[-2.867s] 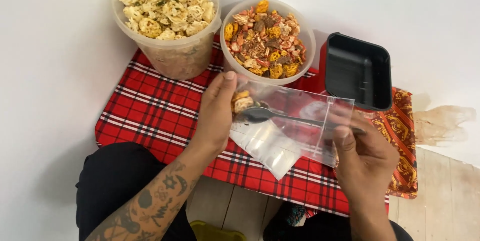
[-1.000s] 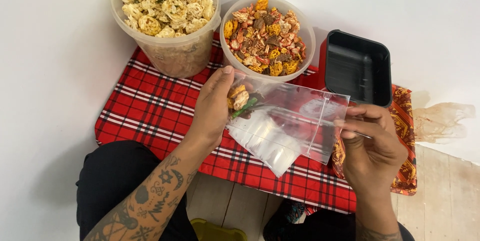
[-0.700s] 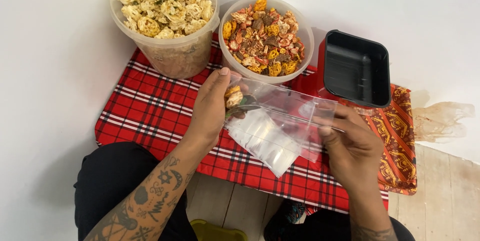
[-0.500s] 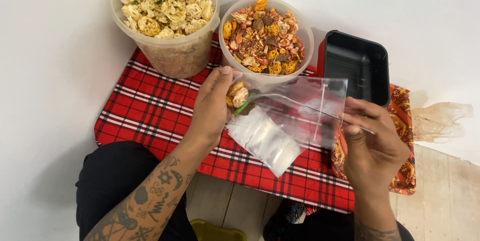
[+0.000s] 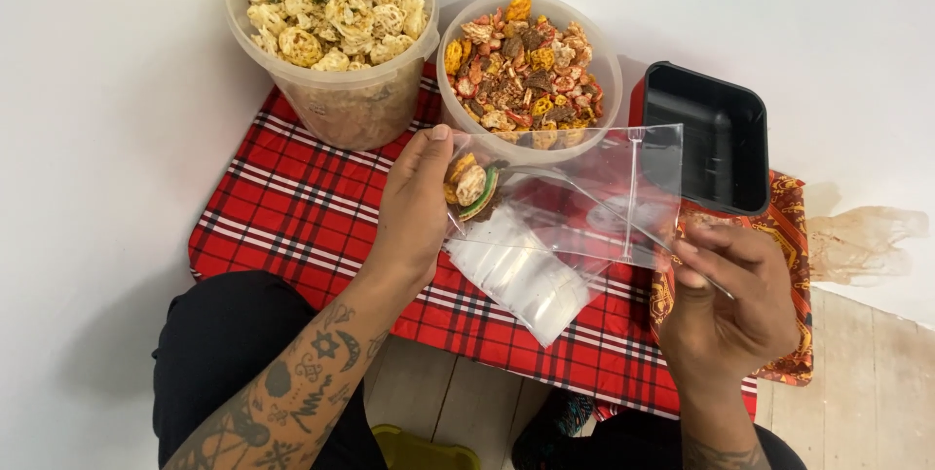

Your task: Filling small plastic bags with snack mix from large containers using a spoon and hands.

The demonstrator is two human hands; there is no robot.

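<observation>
Left hand point(image 5: 414, 212): closed around a few round snacks point(image 5: 469, 183), pinched at the fingertips beside the bag's left edge; thumb uppermost.
Right hand point(image 5: 730, 309): fingers closed on the right edge of the bag, holding it up.
Bag point(image 5: 584, 197): clear plastic, stretched flat between the two hands above the cloth; the snacks sit at its left end, against the left hand's fingers.
Stack point(image 5: 521, 275): more clear bags, lying on the cloth just under the held one.
Left tub point(image 5: 336, 90): tall clear tub heaped with pale ring-shaped crackers, behind the left hand.
Right tub point(image 5: 531, 71): clear, filled with a mixed orange and brown snack, just behind the bag.
Tray point(image 5: 706, 144): black, empty, partly seen through the bag's right end.
Cloth point(image 5: 292, 217): red plaid, under everything.
</observation>
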